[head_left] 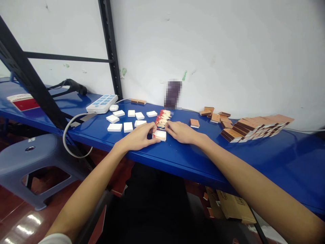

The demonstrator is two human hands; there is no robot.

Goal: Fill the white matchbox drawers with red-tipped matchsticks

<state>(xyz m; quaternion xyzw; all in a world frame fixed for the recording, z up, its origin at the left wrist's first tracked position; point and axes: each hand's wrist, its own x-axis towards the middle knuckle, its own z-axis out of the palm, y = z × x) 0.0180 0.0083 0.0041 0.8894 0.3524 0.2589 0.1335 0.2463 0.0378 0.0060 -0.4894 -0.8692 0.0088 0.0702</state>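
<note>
My left hand [142, 136] grips a small white matchbox tray [160, 136] between thumb and fingers, close to the table's front edge. A few red match heads show at the tray's left end. Just behind it lies a pile of matches [164, 118] with red heads toward the left. My right hand [179, 131] is at the near right side of that pile, its fingers pinched together; whatever they hold is too small to make out. Several white matchbox trays [128, 127] lie spread to the left of the pile.
A brown matchbox [194, 123] lies right of the pile. Farther right are loose matchboxes [215, 118] and a stacked block of them [254, 128]. A white power strip [102, 103] with a cable stands at the left by a black shelf post [110, 47]. A stool [38, 152] is below left.
</note>
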